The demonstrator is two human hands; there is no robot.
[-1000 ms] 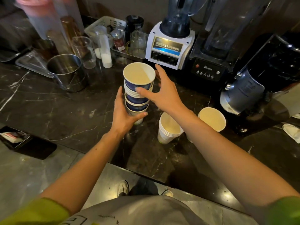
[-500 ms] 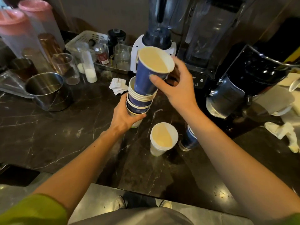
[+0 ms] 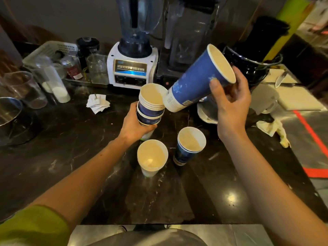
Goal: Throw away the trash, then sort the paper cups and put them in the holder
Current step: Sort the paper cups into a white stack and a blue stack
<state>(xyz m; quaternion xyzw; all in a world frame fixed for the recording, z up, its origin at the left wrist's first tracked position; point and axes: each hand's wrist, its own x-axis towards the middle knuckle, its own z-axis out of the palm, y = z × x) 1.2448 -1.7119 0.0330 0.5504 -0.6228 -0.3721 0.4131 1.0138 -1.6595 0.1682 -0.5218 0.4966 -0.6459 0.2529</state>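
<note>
**Tall cup coming off the stack**

The left hand (image 3: 135,125) is wrapping the lower part of a nested stack (image 3: 151,105) of blue cups at centre frame, holding it upright just above the counter (image 3: 71,139); the grip low down is probably there to steady the pile while the top is worked on. The right hand (image 3: 230,102) is closing thumb and fingers around the rim end of a tall cup (image 3: 197,80), right of centre. That cup is lying tilted, mouth toward the upper right, its white base band beside the stack's top rim; whether the two are touching cannot be told. Tilting it clear likely means it is being sorted apart by size, since it looks much longer than the stacked ones.

The tall cup is blue with pale print and a cream inside, and it looks empty and undented. The stack is showing several cream rims packed close.

Below the hands, two more groups are standing on the counter: a white stack (image 3: 152,158) at lower centre and a blue pair (image 3: 190,144) just right of it, near each other but apart. Crumpled paper (image 3: 97,103) is sitting left of centre, and a blender (image 3: 133,68) is standing behind at upper centre. No holder is identifiable, so the sorting seems to be at an early stage.
</note>
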